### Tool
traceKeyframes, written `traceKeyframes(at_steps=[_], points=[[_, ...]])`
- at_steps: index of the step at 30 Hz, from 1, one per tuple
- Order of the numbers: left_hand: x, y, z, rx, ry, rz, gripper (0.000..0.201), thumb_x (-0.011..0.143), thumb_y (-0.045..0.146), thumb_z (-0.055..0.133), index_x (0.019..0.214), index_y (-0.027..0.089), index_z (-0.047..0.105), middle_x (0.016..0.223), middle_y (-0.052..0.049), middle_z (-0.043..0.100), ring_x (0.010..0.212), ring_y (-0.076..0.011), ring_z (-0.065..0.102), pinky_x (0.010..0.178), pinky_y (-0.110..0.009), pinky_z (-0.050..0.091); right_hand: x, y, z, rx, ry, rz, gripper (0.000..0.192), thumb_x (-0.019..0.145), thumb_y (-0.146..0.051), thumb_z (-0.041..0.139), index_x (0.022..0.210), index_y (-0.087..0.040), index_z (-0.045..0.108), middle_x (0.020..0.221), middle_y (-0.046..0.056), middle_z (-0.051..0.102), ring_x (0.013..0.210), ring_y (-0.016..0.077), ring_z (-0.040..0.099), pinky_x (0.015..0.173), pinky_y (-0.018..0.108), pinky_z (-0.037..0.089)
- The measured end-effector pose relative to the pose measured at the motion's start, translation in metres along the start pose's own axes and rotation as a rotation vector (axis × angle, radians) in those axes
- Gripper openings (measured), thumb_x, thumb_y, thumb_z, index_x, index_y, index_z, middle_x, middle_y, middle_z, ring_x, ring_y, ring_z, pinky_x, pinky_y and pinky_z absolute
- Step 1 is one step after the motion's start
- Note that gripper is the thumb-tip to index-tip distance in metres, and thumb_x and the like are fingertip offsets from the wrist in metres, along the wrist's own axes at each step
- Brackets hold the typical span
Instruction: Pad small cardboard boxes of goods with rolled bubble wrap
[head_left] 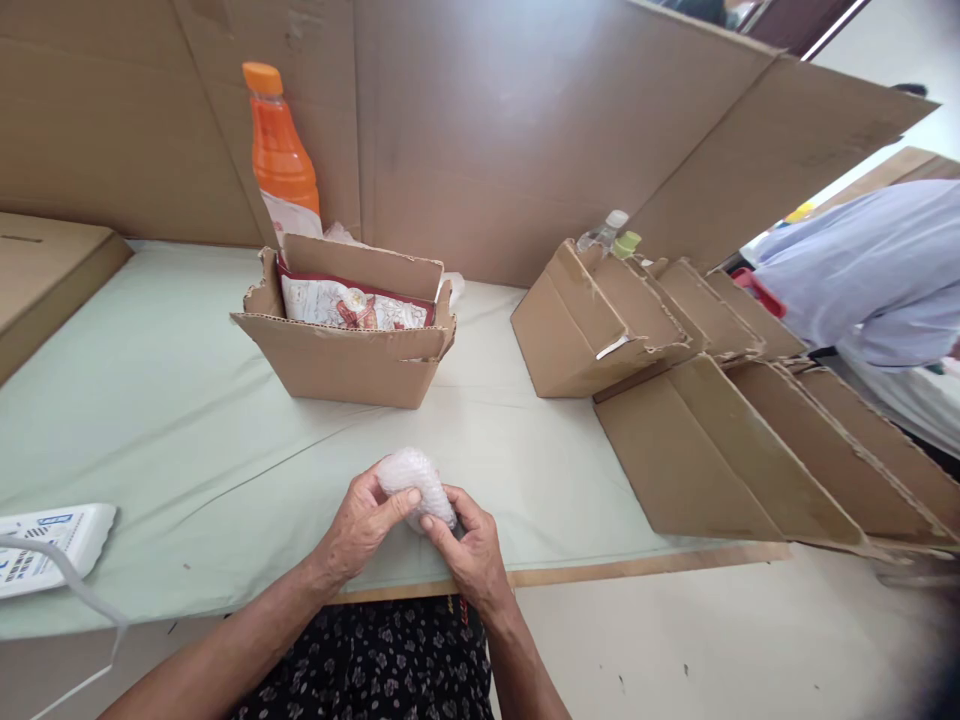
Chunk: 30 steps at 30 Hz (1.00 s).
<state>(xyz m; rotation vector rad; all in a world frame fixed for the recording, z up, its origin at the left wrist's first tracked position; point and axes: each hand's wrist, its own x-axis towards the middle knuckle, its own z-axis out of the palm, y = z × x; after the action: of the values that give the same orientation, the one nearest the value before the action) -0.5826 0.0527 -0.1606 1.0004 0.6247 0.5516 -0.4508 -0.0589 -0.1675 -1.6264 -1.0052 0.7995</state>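
Note:
Between my two hands is a small bundle of bubble wrap (pixel 417 484), held just above the table near its front edge. My left hand (pixel 367 515) grips its left side, thumb lying across the front. My right hand (pixel 469 545) pinches the lower right side between thumb and fingers. What the wrap encloses, if anything, is hidden. Beyond my hands stands an open cardboard box (pixel 352 362) with a white and red printed packet (pixel 352 303) upright inside it.
An orange drink bottle (pixel 281 150) stands behind the box, against a cardboard partition (pixel 480 130). Several cut cardboard boxes (pixel 697 450) line the right side, some holding bottles. A white packet (pixel 60 545) and a pale cord lie at left. A person in a light shirt (pixel 862 265) is at right.

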Motion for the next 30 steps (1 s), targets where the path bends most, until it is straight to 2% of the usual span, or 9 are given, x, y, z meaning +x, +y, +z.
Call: traceKeyframes(at_steps=[2,5,10,14,16,19,22,26,30], points=[[-0.001,0.002,0.0,0.009,-0.006,0.012,0.04,0.081,0.041,0.079,0.114,0.02,0.07,0.107,-0.005,0.074,0.102,-0.0211,0.064,0.094,-0.03,0.048,0.001,0.0,0.006,0.009,0.069,0.04,0.024,0.088,-0.039,0.065,0.099,-0.019,0.07,0.081,0.001,0.07,0.07,0.0152,0.06,0.065,0.025,0.049],[-0.001,0.004,-0.001,-0.024,-0.028,-0.004,0.042,0.081,0.042,0.078,0.116,0.02,0.07,0.11,-0.005,0.073,0.106,-0.0218,0.062,0.096,-0.031,0.047,0.002,-0.001,0.009,0.012,0.106,0.022,0.021,0.087,-0.037,0.066,0.096,-0.019,0.069,0.079,0.0,0.068,0.068,0.0141,0.058,0.063,0.024,0.047],[0.002,0.002,-0.005,-0.027,-0.044,-0.016,0.038,0.084,0.043,0.074,0.112,0.018,0.072,0.108,-0.007,0.074,0.102,-0.0229,0.062,0.094,-0.033,0.046,0.006,-0.005,-0.002,0.036,-0.002,-0.112,0.025,0.088,-0.039,0.065,0.104,-0.021,0.07,0.108,0.006,0.072,0.101,0.0216,0.065,0.09,0.03,0.051],[0.004,0.002,-0.006,-0.139,-0.035,-0.034,0.037,0.079,0.038,0.078,0.11,0.018,0.074,0.107,-0.007,0.074,0.104,-0.025,0.062,0.095,-0.035,0.044,0.008,0.002,-0.003,0.07,0.039,-0.062,0.038,0.092,-0.049,0.06,0.117,-0.022,0.067,0.116,0.008,0.07,0.1,0.0221,0.066,0.088,0.033,0.053],[0.005,0.002,-0.004,-0.239,-0.019,-0.051,0.038,0.076,0.037,0.08,0.108,0.018,0.074,0.107,-0.007,0.075,0.108,-0.027,0.062,0.096,-0.036,0.043,0.007,0.008,0.006,0.102,0.12,-0.053,0.047,0.095,-0.053,0.055,0.128,-0.022,0.062,0.128,0.011,0.066,0.108,0.0243,0.064,0.091,0.036,0.053],[0.006,0.002,0.001,-0.35,0.002,-0.062,0.037,0.074,0.036,0.081,0.106,0.019,0.075,0.107,-0.007,0.075,0.112,-0.0287,0.062,0.1,-0.038,0.042,0.007,0.016,0.028,0.22,0.249,-0.087,0.051,0.101,-0.053,0.04,0.14,-0.023,0.052,0.146,0.012,0.054,0.129,0.0277,0.055,0.104,0.043,0.048],[0.006,0.003,0.004,-0.347,-0.024,-0.064,0.038,0.077,0.034,0.079,0.112,0.021,0.075,0.111,-0.006,0.074,0.113,-0.0276,0.061,0.103,-0.038,0.041,0.011,0.019,0.043,0.309,0.238,-0.1,0.052,0.103,-0.051,0.033,0.145,-0.024,0.046,0.15,0.012,0.05,0.138,0.0285,0.049,0.112,0.047,0.043],[0.006,0.008,-0.003,-0.266,-0.056,-0.02,0.039,0.083,0.036,0.075,0.119,0.023,0.073,0.115,-0.006,0.073,0.112,-0.0256,0.061,0.101,-0.035,0.041,0.02,0.016,0.033,0.325,0.152,-0.105,0.053,0.1,-0.052,0.045,0.146,-0.026,0.047,0.148,0.013,0.053,0.13,0.0298,0.057,0.103,0.045,0.052],[0.01,0.015,-0.013,-0.237,-0.014,0.01,0.05,0.082,0.041,0.077,0.129,0.026,0.067,0.116,-0.004,0.071,0.11,-0.0236,0.059,0.097,-0.032,0.042,0.029,0.007,0.018,0.227,0.062,-0.123,0.051,0.09,-0.051,0.064,0.134,-0.026,0.06,0.135,0.012,0.064,0.114,0.0285,0.067,0.091,0.037,0.058]])
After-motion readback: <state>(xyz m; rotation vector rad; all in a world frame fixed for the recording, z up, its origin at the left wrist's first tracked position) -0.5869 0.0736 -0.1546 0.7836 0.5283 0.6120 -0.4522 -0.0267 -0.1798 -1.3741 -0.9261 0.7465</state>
